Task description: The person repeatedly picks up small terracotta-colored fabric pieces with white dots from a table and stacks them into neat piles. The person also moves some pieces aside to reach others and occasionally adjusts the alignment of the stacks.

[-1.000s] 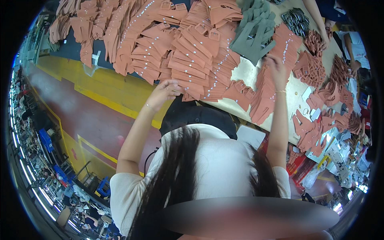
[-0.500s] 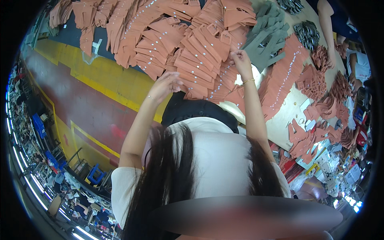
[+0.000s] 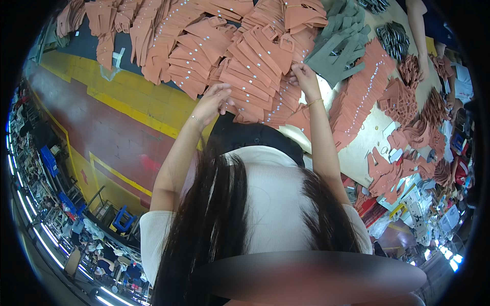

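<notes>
Bench [image 3: 351, 162] crowded along its near edge; the person stands close against it, both forearms reaching forward. Central fan of salmon strap pieces [image 3: 255, 71] lies directly ahead of the hands, overlapped like shingles, each piece set a little off the next, presumably so that every small white mark [image 3: 248, 67] shows and single pieces can be told apart. Left hand [image 3: 213, 103] at the fan's lower left corner, its fingers loosely bent and a little spread, nothing seen in them; the position looks suited to steadying that edge, though contact cannot be told. Right hand [image 3: 305, 80] at the fan's right side, below a buckle-ended piece, fingers curled in toward the thumb; whether they pinch a piece cannot be told. Grey-green strap pieces [image 3: 339, 46] heaped just beyond the right hand, likely grouped by colour. Longer salmon fan [image 3: 360, 97] right of the right forearm, its marks in one line, which seems to favour counting. Co-worker's arm [image 3: 418, 43] farther right, beside dark bundled pieces [image 3: 393, 40]
</notes>
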Demonstrator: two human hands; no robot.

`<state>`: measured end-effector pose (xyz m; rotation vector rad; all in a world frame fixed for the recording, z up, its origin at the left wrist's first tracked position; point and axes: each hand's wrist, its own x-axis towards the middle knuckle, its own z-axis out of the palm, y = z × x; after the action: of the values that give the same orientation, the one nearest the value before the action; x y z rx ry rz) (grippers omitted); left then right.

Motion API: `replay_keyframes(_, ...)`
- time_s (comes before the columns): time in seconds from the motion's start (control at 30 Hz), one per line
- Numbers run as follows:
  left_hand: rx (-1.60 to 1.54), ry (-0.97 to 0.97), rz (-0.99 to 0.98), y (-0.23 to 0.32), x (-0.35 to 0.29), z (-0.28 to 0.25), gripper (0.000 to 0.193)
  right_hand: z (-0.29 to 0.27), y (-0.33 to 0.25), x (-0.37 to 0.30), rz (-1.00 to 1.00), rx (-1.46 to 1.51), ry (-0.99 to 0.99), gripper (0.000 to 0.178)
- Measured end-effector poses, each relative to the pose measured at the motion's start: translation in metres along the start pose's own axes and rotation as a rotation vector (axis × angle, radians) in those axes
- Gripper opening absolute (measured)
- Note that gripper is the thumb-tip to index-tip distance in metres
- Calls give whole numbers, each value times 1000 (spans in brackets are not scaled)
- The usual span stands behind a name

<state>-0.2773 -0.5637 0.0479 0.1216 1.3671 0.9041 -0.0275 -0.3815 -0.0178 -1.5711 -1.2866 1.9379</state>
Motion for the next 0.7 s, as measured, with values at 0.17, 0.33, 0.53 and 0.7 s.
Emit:
replay_keyframes(0.17,16,16,-9,-6,-1,-2,32,3,-4,1,14,2,11,29)
replay_keyframes(0.33,44,-18,-7,-11,0,-1,26,-1,-7,-3,17,3,-5,28)
replay_keyframes(0.53,41,-31,-12,-15,-1,1,26,-90,18,-33,-32,220,59,29)
replay_keyframes(0.7,49,-43,-26,-15,3,-2,25,-236,64,-83,-86,723,735,23)
